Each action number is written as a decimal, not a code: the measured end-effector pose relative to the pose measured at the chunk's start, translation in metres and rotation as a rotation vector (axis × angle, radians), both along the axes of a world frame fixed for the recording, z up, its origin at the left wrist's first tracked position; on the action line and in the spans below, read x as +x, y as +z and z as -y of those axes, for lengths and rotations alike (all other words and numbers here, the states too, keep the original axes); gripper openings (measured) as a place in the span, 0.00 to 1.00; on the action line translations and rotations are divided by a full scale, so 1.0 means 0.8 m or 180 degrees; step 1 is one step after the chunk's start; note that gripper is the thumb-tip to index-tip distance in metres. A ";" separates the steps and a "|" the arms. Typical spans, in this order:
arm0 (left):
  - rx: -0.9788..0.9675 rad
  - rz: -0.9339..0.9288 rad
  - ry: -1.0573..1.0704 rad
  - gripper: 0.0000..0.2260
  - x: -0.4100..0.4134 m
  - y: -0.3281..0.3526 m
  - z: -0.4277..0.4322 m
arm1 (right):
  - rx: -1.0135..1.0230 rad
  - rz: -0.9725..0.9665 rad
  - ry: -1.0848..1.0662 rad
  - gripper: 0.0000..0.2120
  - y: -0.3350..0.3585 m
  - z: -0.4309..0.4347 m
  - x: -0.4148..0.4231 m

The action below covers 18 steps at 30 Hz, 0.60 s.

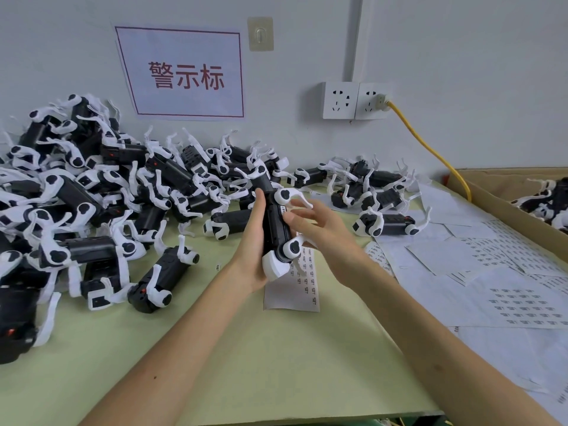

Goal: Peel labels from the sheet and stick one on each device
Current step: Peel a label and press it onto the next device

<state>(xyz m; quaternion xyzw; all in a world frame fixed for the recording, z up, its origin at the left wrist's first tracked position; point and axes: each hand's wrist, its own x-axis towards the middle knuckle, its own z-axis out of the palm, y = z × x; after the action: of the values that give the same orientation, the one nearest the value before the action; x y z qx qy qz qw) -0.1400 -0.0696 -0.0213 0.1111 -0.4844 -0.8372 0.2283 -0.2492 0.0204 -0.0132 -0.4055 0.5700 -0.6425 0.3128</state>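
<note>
We begin with the pale green bench (246, 348). On its left it carries a tangled heap of black cylindrical devices with white plastic legs (92, 195), and on its right a spread of loose white label sheets (491, 290) printed with rows of small dark marks. A brown cardboard box (507, 204) at the far right holds a few more units. At the centre, lifted clear of the bench, is the one black-and-white device (276, 232) we are working on. Our left hand (250, 241) wraps it from the left, thumb on the near face and the body seated in the palm. Our right hand (319, 222) is open, fingers nearly straight, fingertips touching the upper body. We judge this to be the pressing-down of a label (the label itself is too small to make out under the fingers). To do it well, we would keep the left grip firm so the body cannot roll, then rub from one edge across so the label lies flat, clear of the leg joints. The device stands roughly upright, glossy black with rounded white joints and a white cap at its lower end. Just beneath it a narrow white strip of labels (292, 290) lies flat on the bench.
</note>
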 end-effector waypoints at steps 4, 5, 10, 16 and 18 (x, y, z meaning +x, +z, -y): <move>0.0159 0.0080 0.0115 0.30 -0.002 -0.004 0.006 | -0.0165 -0.0209 -0.0530 0.28 -0.001 0.001 -0.004; 0.0202 0.0082 0.0125 0.29 -0.003 -0.005 0.006 | -0.0215 -0.0354 -0.0589 0.28 -0.002 0.000 -0.005; 0.0119 0.0111 0.0092 0.29 -0.004 -0.005 0.004 | -0.0402 -0.1200 -0.1079 0.25 -0.010 0.003 0.001; 0.0180 0.0214 0.0104 0.28 -0.003 -0.006 0.004 | -0.0773 -0.2035 -0.1515 0.19 -0.010 0.001 -0.001; 0.0215 0.0288 0.0138 0.29 -0.004 -0.006 0.006 | -0.0846 -0.2116 -0.1481 0.16 -0.011 0.002 -0.004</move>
<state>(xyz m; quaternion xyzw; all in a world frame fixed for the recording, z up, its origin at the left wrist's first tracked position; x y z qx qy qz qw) -0.1430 -0.0746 -0.0262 0.1670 -0.4632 -0.8420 0.2203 -0.2520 0.0190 -0.0221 -0.4879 0.6284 -0.5982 -0.0962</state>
